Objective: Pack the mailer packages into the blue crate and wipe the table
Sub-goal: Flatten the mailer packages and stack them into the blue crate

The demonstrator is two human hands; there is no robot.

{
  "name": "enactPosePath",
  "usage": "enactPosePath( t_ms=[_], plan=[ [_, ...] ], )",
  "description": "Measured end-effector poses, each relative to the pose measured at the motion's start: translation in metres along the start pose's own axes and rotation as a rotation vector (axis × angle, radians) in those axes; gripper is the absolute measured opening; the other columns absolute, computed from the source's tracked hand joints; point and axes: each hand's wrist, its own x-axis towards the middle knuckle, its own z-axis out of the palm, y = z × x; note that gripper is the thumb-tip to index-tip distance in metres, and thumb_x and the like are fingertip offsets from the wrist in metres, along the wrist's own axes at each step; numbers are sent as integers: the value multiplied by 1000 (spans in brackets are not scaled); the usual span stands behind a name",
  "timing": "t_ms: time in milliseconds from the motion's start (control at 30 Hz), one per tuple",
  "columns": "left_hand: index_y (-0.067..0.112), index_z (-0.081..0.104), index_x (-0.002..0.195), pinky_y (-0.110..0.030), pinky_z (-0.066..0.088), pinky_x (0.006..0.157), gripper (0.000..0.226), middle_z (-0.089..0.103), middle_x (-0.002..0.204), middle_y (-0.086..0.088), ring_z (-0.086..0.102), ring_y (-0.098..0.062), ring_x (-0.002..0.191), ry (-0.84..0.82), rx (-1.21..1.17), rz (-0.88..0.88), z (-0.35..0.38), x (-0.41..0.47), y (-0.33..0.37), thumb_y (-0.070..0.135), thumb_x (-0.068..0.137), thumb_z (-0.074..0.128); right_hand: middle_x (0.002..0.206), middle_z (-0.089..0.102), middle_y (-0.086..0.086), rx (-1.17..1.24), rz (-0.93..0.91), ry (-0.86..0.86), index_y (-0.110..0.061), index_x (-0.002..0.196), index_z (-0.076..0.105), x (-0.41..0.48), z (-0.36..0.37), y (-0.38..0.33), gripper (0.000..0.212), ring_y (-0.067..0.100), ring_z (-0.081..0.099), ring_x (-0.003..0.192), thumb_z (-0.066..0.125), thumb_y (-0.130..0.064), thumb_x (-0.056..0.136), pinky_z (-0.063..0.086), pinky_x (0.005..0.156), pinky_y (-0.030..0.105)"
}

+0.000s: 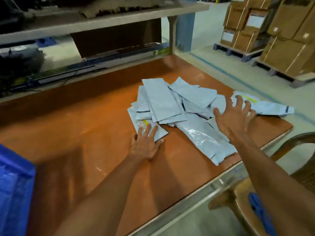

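A loose pile of several pale grey mailer packages [172, 103] lies on the right half of the orange table [71, 126]. One more mailer [271, 106] with a yellow stripe hangs over the table's far right edge. My left hand [146, 145] lies flat, fingers apart, its fingertips on the corner of the nearest labelled mailer [144, 123]. My right hand [233, 116] is spread wide over the right side of the pile, fingers reaching onto the striped mailer, gripping nothing. The blue crate [15, 188] stands at the table's near left corner, partly out of view.
A shelf [102, 21] with dark items and cardboard runs above the table's far edge. A brown plastic chair [289, 167] with a blue cloth [260, 212] on its seat stands at the right. Stacked cardboard boxes on pallets [272, 31] fill the far right floor.
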Motion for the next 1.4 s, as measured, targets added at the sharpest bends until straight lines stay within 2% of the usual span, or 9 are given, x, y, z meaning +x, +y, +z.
enactPosePath(
  t_ms=[67,133,333,567,700,833,1000,1133,1400],
  plan=[
    [42,-4,155,-53,7,121,71,-5,165,8,-5,-26,152,27,-1,23,3,-1,-4,72,94,18,161,14,12,-13,154,-393,-28,151,26,9,20,13,74,43,3,146,27,-72,91,8,114,63],
    [39,7,156,-52,11,121,68,3,166,6,1,-28,152,62,-17,39,4,-5,-8,69,96,20,163,1,13,25,116,-541,-29,154,17,7,43,17,78,40,-8,149,30,-72,91,2,117,60],
    [22,46,137,-44,26,117,53,44,143,-2,32,-32,136,216,-93,51,7,-43,-39,57,99,34,158,24,20,235,-107,-331,-10,147,40,-26,46,-19,65,36,18,147,59,-38,91,5,121,48],
    [27,52,121,-43,38,109,40,49,135,0,44,-27,127,265,-102,-33,12,-125,-94,57,96,42,158,33,6,467,-703,-83,-13,139,54,-112,-1,-103,64,31,12,150,69,-28,79,18,119,44],
    [32,51,108,-45,49,95,40,49,131,3,47,-28,119,315,-42,-147,19,-170,-129,66,92,36,159,30,0,400,-1005,-291,-19,141,52,-167,-7,-156,63,24,10,151,66,-32,81,21,120,44],
    [30,49,100,-46,50,87,38,46,123,2,46,-26,112,385,-55,-253,16,-195,-148,67,92,39,162,19,-5,308,-876,-556,-28,152,31,-202,-8,-190,75,18,7,150,64,-35,84,20,121,43],
    [23,32,148,-52,25,115,72,24,155,-8,15,-32,145,367,-130,-334,18,-173,-155,67,92,42,152,33,-5,222,-842,-511,-32,143,40,-219,-6,-211,61,19,24,141,46,-59,88,26,112,47],
    [28,0,158,-50,-1,122,76,-5,166,-1,-9,-26,152,238,-127,-344,39,-155,-145,69,96,20,166,-3,-1,111,-784,-534,-31,157,7,-229,16,-225,70,27,-9,151,26,-63,97,6,120,51],
    [28,20,156,-47,17,119,64,15,164,-4,13,-32,150,299,-33,-286,46,-159,-130,50,97,10,165,-11,0,82,-781,-549,-28,156,-6,-239,29,-230,68,29,-13,151,27,-50,102,14,119,53]
  ],
)
